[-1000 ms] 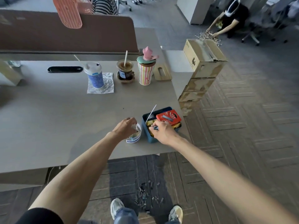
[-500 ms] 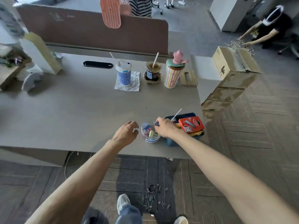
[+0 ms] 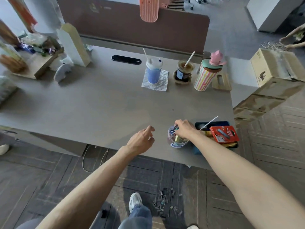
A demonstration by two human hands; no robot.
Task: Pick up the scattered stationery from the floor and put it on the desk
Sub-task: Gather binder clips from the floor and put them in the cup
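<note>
A small clear tub (image 3: 177, 142) with coloured binder clips inside stands near the front edge of the grey desk (image 3: 102, 104). My right hand (image 3: 184, 129) is over the tub's mouth, its fingertips pinching a dark blue binder clip (image 3: 173, 129). My left hand (image 3: 142, 140) hovers to the left of the tub, fingers loosely curled, holding nothing. Several small clips (image 3: 165, 202) lie scattered on the dark floor below the desk, beside my shoe (image 3: 135, 200).
A blue tray (image 3: 197, 150) with a red box (image 3: 224, 134) and a white stick sits right of the tub. At the back stand a blue cup (image 3: 154, 70), an iced drink (image 3: 184, 71) and a striped tumbler (image 3: 205, 76). Cardboard boxes (image 3: 272, 70) are stacked at the right.
My left hand has let go of the tub and drawn away to the left. My right hand moved from the blue tray to over the tub with the clip. The view shifted left.
</note>
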